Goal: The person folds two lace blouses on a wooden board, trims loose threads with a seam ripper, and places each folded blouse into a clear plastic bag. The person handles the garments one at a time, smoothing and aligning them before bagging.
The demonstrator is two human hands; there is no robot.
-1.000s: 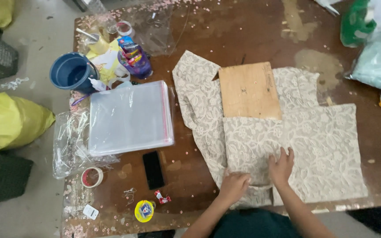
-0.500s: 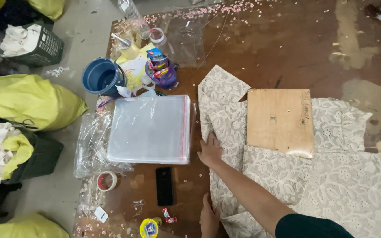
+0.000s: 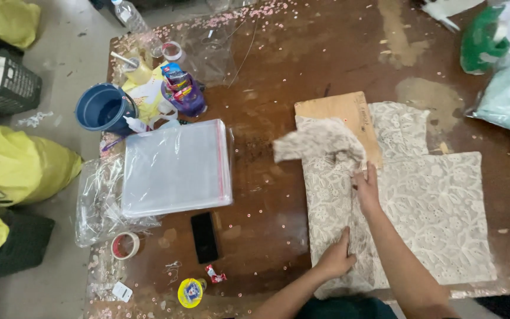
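A beige lace fabric piece (image 3: 438, 207) lies spread on the brown wooden table (image 3: 302, 59). My right hand (image 3: 366, 188) grips its left flap and holds it folded over toward the right, partly covering a thin plywood board (image 3: 349, 112). My left hand (image 3: 336, 257) presses flat on the fabric's lower left edge near the table's front. The folded flap (image 3: 320, 139) hangs blurred in the air above the board.
A stack of clear plastic bags (image 3: 175, 168) lies left of the fabric, with a black phone (image 3: 204, 237) and tape roll (image 3: 126, 245) below it. A blue bucket (image 3: 103, 107), bottles and clutter sit at the back left. Green and teal bags (image 3: 503, 65) are at the right. Yellow sacks (image 3: 19, 162) lie on the floor.
My right hand went from the fabric's far left edge to the middle, carrying the left flap over onto the board. My left hand stayed at the lower edge. The camera shifted right.
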